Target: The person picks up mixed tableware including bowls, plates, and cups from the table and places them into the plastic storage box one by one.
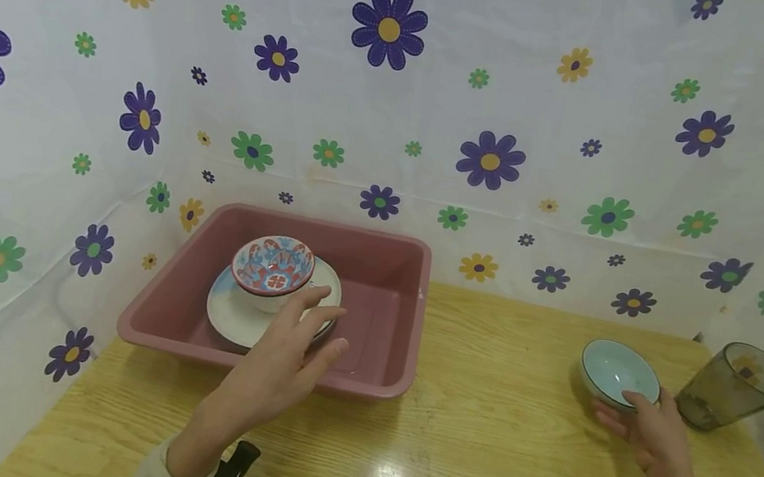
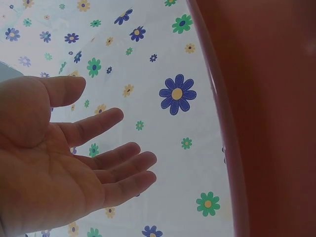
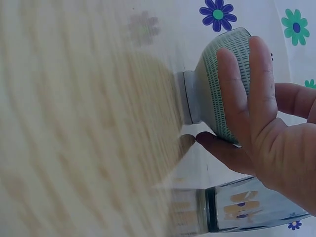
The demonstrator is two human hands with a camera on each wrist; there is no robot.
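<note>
My right hand point(image 1: 655, 436) grips a small light-blue bowl point(image 1: 616, 369) by its near right side, thumb over the rim and fingers against the outer wall. In the right wrist view the bowl point(image 3: 212, 84) shows a green dashed pattern outside; its foot is at or just above the tabletop, I cannot tell which. My left hand point(image 1: 285, 355) hovers over the front rim of a pink basin point(image 1: 383, 336), fingers spread and holding nothing. Inside the basin, a red-and-blue patterned bowl point(image 1: 273, 262) sits on a pale plate point(image 1: 231, 319), partly hidden by the left hand.
A smoky clear glass point(image 1: 727, 389) stands right beside the right hand. The wooden table point(image 1: 470, 446) stretches between the basin and the small bowl. A white flower-printed sheet point(image 1: 437, 108) rises behind and at both sides.
</note>
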